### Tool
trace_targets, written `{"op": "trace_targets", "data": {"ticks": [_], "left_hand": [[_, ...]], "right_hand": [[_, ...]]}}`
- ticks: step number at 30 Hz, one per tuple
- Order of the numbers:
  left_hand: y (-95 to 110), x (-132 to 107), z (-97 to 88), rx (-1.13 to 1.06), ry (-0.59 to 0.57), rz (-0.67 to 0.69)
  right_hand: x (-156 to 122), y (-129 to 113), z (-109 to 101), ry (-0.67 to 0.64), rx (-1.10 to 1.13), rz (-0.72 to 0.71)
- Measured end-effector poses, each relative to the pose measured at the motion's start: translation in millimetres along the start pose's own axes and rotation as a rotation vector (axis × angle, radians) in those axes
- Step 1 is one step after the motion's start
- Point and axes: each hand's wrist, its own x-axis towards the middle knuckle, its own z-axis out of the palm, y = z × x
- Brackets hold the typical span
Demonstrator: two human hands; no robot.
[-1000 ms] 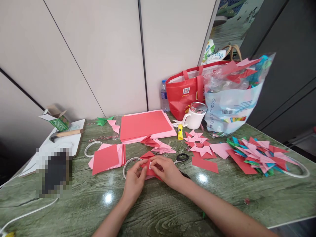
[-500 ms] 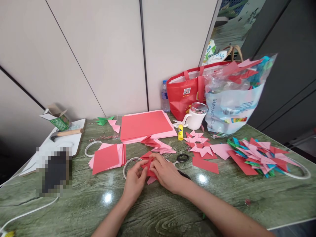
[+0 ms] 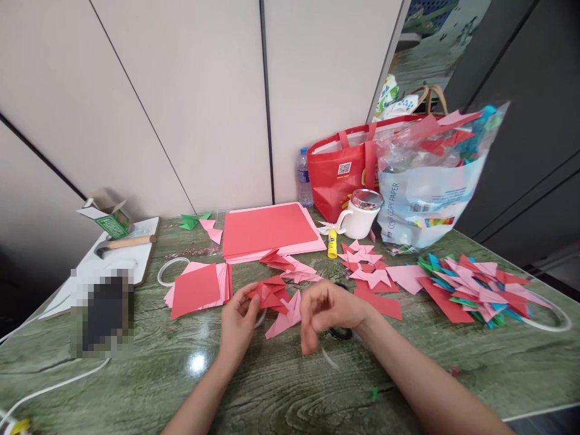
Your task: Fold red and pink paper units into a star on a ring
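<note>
My left hand [image 3: 238,323] pinches a folded red and pink paper piece [image 3: 275,300] just above the green table [image 3: 272,386]. A pink flap of that piece sticks out to the right. My right hand [image 3: 327,311] has come off the paper and hovers beside it, fingers loosely curled and blurred by motion. Black-handled scissors [image 3: 341,332] lie partly hidden under my right hand. A white tape ring [image 3: 260,319] lies under the piece.
A stack of small red and pink squares [image 3: 197,290] lies left, large red sheets [image 3: 267,231] behind. Folded stars [image 3: 369,266], a colourful pile [image 3: 471,284], glue stick [image 3: 332,243], white mug [image 3: 360,214], red bag [image 3: 339,172], plastic bag [image 3: 430,181], bottle [image 3: 304,178], hammer [image 3: 122,243].
My left hand has lifted the folded piece off the table. My right hand let go of it and pulled away to the right.
</note>
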Motion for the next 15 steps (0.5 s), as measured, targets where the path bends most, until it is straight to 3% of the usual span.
{"op": "trace_targets", "data": {"ticks": [1,2,3,5,8,12,15], "left_hand": [[1.5,0.1,-0.4,-0.021,0.011,-0.007],[2.9,0.0,-0.7,-0.039,0.019,-0.006],[4.1,-0.1,-0.8,-0.050,0.023,0.001],[5.5,-0.2,-1.0,-0.060,0.025,0.027],[5.0,0.2,-1.9,-0.044,0.024,0.065],[3.1,1.5,-3.1,-0.013,0.030,0.090],[3.6,1.8,-2.8,-0.009,0.033,0.109]], "right_hand": [[-2.0,-1.0,-0.8,-0.089,0.000,0.060],[-2.5,-0.7,-1.9,-0.071,-0.024,0.079],[-1.7,0.7,-3.3,0.007,-0.081,0.084],[2.3,5.5,-6.5,0.292,-0.282,0.086],[8.7,13.0,-8.6,0.618,-0.744,0.171],[13.0,19.3,0.0,0.628,-1.218,0.386],[14.5,22.6,6.8,0.611,-1.249,0.465]]}}
